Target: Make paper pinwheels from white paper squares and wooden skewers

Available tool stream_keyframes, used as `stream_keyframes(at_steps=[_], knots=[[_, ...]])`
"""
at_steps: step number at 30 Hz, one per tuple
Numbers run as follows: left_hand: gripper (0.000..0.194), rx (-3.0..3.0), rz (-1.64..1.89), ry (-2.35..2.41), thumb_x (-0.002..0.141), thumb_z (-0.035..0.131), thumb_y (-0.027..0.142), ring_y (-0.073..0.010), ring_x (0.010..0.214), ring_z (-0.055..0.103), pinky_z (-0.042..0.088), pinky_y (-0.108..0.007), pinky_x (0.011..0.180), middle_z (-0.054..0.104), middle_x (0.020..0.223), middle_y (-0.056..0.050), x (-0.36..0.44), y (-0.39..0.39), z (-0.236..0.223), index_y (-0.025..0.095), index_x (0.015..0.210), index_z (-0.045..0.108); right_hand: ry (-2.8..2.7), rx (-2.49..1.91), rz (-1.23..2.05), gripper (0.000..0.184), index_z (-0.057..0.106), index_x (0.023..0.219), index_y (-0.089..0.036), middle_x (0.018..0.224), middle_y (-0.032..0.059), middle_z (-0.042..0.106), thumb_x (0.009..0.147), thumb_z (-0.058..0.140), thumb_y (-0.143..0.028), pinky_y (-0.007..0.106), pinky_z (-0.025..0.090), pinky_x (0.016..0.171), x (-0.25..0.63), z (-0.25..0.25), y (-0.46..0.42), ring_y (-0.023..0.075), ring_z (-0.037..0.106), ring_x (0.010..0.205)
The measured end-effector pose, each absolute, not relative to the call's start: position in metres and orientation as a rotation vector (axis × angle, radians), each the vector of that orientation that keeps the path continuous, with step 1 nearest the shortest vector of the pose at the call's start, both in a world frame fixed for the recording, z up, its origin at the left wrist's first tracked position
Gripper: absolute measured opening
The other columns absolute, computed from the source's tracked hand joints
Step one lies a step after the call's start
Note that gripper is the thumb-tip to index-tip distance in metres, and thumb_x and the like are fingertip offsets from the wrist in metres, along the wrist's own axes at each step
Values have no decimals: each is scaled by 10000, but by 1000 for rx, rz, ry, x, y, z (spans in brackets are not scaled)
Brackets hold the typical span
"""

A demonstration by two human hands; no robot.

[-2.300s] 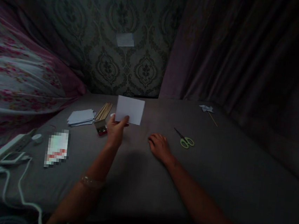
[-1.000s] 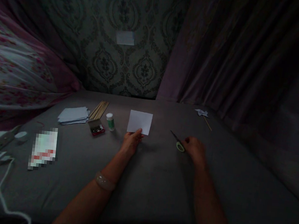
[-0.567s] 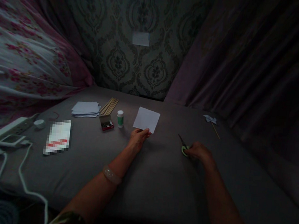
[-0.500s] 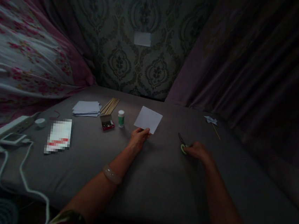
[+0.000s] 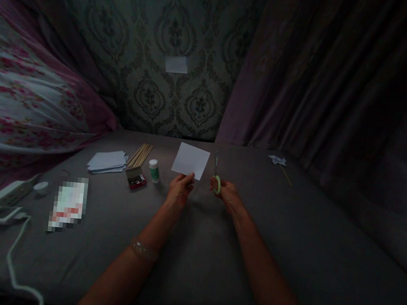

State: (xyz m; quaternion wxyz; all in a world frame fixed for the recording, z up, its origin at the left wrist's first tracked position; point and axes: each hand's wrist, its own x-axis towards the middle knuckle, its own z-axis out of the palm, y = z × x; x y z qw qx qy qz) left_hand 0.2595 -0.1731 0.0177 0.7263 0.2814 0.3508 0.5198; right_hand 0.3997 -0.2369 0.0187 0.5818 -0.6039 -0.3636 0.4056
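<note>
My left hand [image 5: 180, 191] pinches the lower edge of a white square sheet of paper [image 5: 191, 160], held up above the grey bed surface [image 5: 194, 247]. Just to its right, my right hand [image 5: 227, 193] grips green-handled scissors [image 5: 216, 175], blades pointing up and away beside the sheet. The two hands are close together, a little apart.
Left of my hands lie a small white bottle [image 5: 154, 170], an open red box of pins [image 5: 136, 178], a bundle of wooden sticks [image 5: 140, 154] and a stack of white papers [image 5: 108, 161]. A paper pinwheel on a stick [image 5: 279, 162] lies far right. A power strip with cables [image 5: 0, 200] sits at the left edge.
My right hand has lifted the scissors off the bed and brought them left beside the paper. My left hand keeps holding the sheet.
</note>
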Motion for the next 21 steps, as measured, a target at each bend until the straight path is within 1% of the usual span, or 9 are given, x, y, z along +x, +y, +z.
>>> stream_keyframes(at_steps=[3,5,8,11,12,14,16,18,21], knots=[[419,609,1184,781,409,871,262,-70,552,516,354,-201,533,529,554,50,270,-172,20,163,565,495,-1016,-1653,737,442,640,755,-148,743,48,655,607,703,-560,271,414,629,394,11,-240,156,585,688],[433,583,1197,781,410,873,260,-69,550,518,356,-203,535,531,561,56,275,-172,17,167,573,483,-1123,-1771,671,416,637,828,-152,820,70,677,649,686,-524,292,431,693,394,10,-245,184,615,768],[445,546,1171,801,381,880,247,-71,547,523,370,-210,544,549,573,54,280,-172,10,170,576,488,-1269,-1879,614,363,631,865,-171,845,58,685,695,655,-491,331,423,793,396,12,-253,195,626,811],[438,552,1165,804,368,880,244,-79,562,535,371,-214,547,562,582,46,280,-171,4,168,575,502,-1341,-1904,572,316,651,812,-180,804,35,687,712,637,-480,359,397,861,397,13,-255,191,626,806],[435,555,1174,796,368,880,245,-79,566,536,369,-213,549,565,587,44,279,-170,3,167,578,507,-1330,-1890,591,321,658,792,-175,785,36,684,709,636,-485,350,408,836,398,13,-255,189,625,788],[435,545,1196,778,367,879,243,-76,569,533,367,-212,550,566,596,45,278,-169,3,167,582,510,-1272,-1838,678,358,663,745,-156,742,45,673,689,643,-508,308,431,721,398,11,-253,181,614,724],[437,520,1207,767,367,878,236,-73,563,526,363,-212,547,560,594,48,276,-167,2,168,579,502,-1221,-1775,782,394,649,688,-140,688,44,651,662,655,-533,268,413,604,398,8,-251,159,582,644],[428,510,1215,760,379,874,229,-74,562,526,359,-212,545,560,595,47,275,-166,2,168,580,501,-1216,-1733,848,409,624,635,-138,633,27,617,646,663,-545,248,382,550,397,5,-250,131,535,582],[392,530,1239,749,413,863,233,-67,554,517,354,-207,539,558,593,45,274,-166,2,164,579,514,-1294,-1723,900,411,597,611,-144,587,0,568,668,644,-549,233,353,523,395,1,-251,108,486,548]])
